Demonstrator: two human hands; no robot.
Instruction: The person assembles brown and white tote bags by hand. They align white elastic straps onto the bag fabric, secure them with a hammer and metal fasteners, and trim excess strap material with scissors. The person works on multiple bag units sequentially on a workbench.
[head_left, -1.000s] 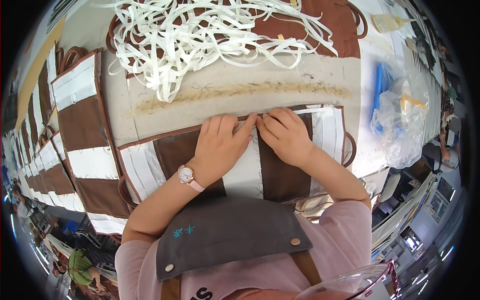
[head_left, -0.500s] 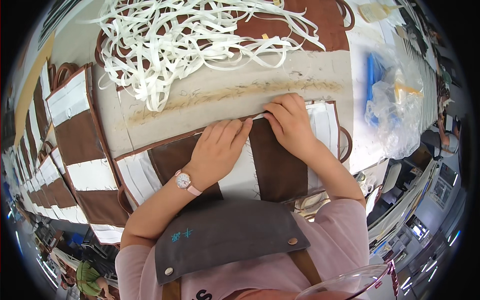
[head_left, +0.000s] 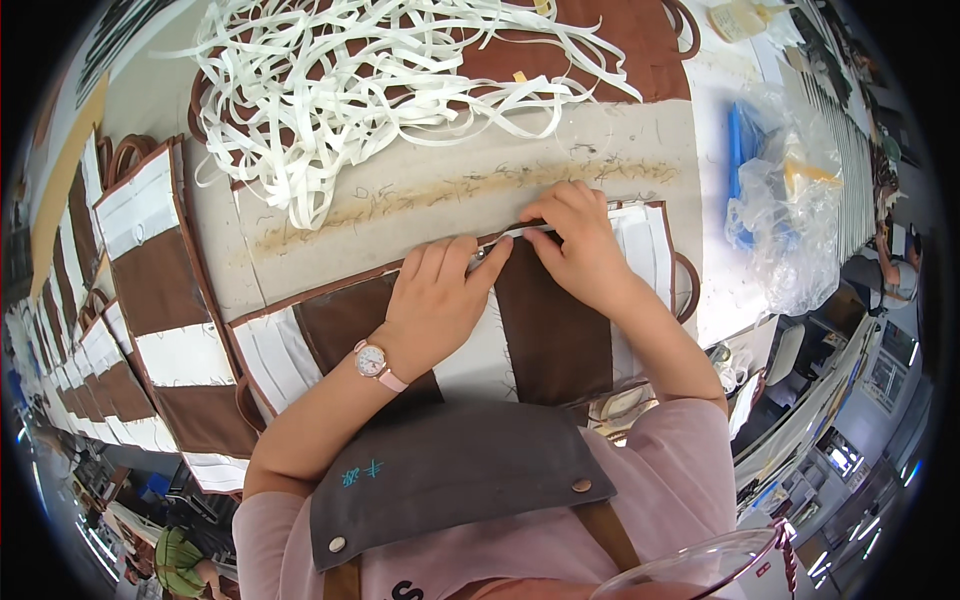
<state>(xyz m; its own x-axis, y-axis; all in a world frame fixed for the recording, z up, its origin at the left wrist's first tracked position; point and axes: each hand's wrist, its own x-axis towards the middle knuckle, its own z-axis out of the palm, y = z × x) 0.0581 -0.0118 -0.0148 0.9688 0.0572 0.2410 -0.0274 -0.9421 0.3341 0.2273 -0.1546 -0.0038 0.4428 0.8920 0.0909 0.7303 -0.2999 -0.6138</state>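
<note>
A brown-and-white panelled bag piece [head_left: 555, 320] with a brown bound edge and a brown loop handle [head_left: 687, 285] lies flat before me. My left hand [head_left: 435, 295], with a watch [head_left: 371, 361] on its wrist, has its fingers bent over the far edge, thumb stretched toward my right hand. A small shiny metal thing [head_left: 478, 256] shows between its thumb and index finger; its kind cannot be made out. My right hand [head_left: 575, 245] pinches the same edge just right of the left thumb. The undersides of both hands' fingers are hidden.
Beyond the piece, a tangled heap of white tape strips [head_left: 320, 100] covers a reddish-brown sheet [head_left: 640, 60]. Similar striped pieces [head_left: 165, 280] overlap at left. Clear plastic bags [head_left: 790, 230] and a blue item [head_left: 740, 150] sit at right, below a squeeze bottle [head_left: 740, 20].
The metal thing now shows between my left thumb and index finger. My left thumb has shifted slightly right, and my right fingers slightly left along the edge.
</note>
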